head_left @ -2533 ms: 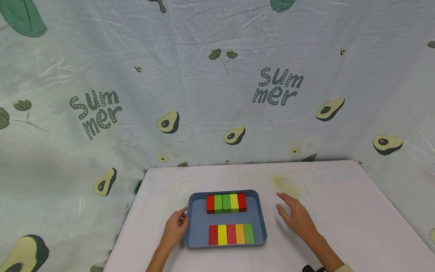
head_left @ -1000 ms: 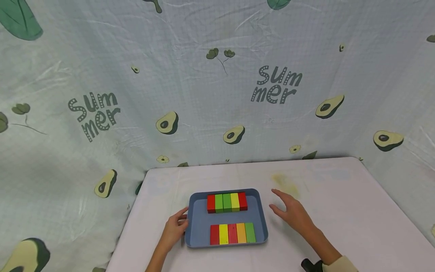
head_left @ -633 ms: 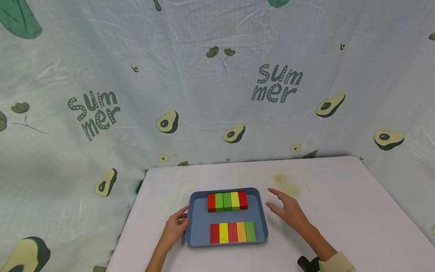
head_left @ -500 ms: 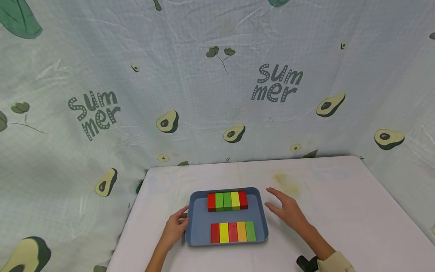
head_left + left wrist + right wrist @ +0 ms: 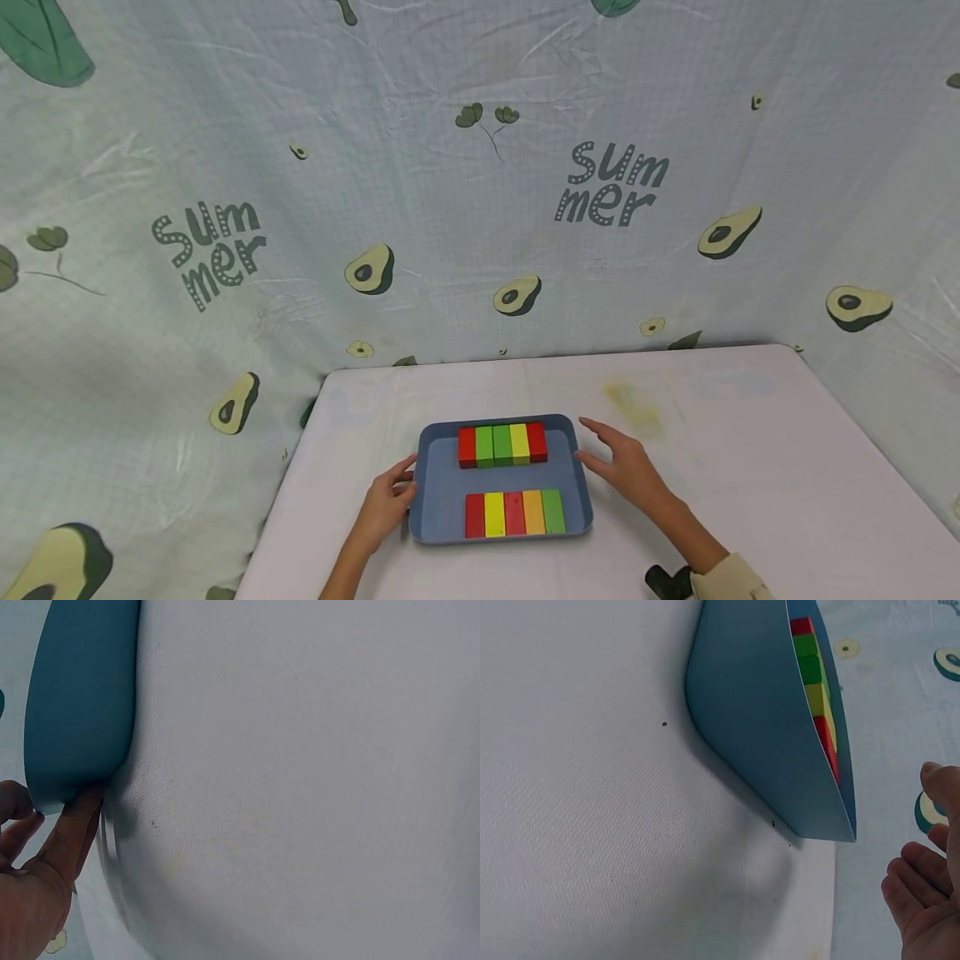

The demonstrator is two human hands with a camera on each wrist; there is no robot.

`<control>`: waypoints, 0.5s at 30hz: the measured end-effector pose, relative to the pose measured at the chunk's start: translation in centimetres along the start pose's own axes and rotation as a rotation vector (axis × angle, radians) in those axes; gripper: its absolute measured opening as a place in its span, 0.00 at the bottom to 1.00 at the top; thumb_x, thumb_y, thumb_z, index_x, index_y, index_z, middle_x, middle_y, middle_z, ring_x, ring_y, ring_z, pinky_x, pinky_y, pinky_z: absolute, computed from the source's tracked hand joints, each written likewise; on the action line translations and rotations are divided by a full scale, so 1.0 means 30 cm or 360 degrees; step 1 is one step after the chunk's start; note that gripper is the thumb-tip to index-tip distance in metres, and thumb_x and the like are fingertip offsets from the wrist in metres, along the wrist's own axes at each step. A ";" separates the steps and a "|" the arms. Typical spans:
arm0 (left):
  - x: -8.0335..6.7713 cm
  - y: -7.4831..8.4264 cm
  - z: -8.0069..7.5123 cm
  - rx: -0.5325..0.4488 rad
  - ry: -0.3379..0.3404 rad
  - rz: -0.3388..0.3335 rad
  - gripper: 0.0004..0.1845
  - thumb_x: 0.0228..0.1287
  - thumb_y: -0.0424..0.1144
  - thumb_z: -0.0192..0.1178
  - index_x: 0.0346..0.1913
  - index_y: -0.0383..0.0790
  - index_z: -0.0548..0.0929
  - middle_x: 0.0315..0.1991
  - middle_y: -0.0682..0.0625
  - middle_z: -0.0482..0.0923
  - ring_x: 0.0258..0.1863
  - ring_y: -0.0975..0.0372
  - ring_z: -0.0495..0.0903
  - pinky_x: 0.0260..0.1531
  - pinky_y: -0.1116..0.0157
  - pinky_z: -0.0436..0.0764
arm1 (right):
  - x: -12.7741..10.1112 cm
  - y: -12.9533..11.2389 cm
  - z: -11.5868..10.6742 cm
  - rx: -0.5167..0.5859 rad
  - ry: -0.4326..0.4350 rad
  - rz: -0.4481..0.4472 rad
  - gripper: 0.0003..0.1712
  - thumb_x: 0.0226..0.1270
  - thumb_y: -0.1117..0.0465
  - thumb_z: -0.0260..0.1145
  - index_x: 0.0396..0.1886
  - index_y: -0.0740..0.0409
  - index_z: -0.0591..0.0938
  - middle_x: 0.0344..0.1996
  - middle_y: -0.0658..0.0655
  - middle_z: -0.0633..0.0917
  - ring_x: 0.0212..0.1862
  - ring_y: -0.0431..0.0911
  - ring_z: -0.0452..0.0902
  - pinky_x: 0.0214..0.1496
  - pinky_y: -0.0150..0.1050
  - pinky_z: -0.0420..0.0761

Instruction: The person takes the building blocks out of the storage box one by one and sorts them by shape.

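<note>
A blue-grey tray [image 5: 498, 479] lies on the table, holding two rows of coloured blocks. The far row [image 5: 502, 446] runs red, green, green, yellow, red; the near row [image 5: 514, 513] runs red, yellow, red, orange, green. At the tray's left side, my left hand [image 5: 383, 506] holds the edge, its fingers at the outer wall in the left wrist view. My right hand [image 5: 630, 471] hovers by the right rim, thumb and forefinger spread. In the right wrist view, a gap shows between the right hand [image 5: 930, 892] and the tray [image 5: 765, 705].
A pale cloth covers the table [image 5: 712, 467], with a yellowish stain [image 5: 633, 408] near the right hand. A curtain [image 5: 450, 200] printed with avocados hangs behind and around the table. A black device [image 5: 667, 582] sits at the right wrist.
My right hand has moved left, from well off the tray to close beside its right rim. My left hand stays at the left edge, and the tray and blocks keep their places.
</note>
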State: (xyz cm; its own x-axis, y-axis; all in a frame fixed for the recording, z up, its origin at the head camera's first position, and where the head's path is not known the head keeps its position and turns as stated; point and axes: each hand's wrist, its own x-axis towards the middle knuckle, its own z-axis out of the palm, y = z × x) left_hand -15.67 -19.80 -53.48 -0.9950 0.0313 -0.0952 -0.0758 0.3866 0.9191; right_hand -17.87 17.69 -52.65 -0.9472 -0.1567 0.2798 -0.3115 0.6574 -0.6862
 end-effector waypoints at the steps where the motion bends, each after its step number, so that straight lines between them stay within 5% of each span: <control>1: 0.001 -0.001 0.000 -0.0001 0.0001 -0.0005 0.26 0.62 0.24 0.54 0.64 0.31 0.69 0.47 0.35 0.75 0.40 0.52 0.80 0.28 0.64 0.78 | 0.002 -0.004 0.002 0.0008 -0.0006 0.0003 0.32 0.55 0.62 0.72 0.61 0.61 0.74 0.56 0.63 0.77 0.52 0.60 0.75 0.48 0.53 0.76; 15: 0.010 -0.010 -0.006 -0.0027 -0.0029 -0.0024 0.26 0.61 0.24 0.53 0.64 0.30 0.69 0.48 0.35 0.75 0.41 0.51 0.79 0.30 0.61 0.79 | 0.023 -0.051 0.042 0.0045 -0.0085 -0.0002 0.34 0.54 0.62 0.73 0.62 0.62 0.73 0.57 0.61 0.77 0.55 0.59 0.74 0.51 0.52 0.74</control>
State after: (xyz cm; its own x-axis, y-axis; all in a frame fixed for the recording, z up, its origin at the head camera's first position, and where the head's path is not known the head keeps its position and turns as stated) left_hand -15.94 -20.08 -53.71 -0.9924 0.0427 -0.1157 -0.0918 0.3713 0.9239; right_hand -18.14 15.65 -52.26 -0.9492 -0.1974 0.2451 -0.3143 0.6359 -0.7049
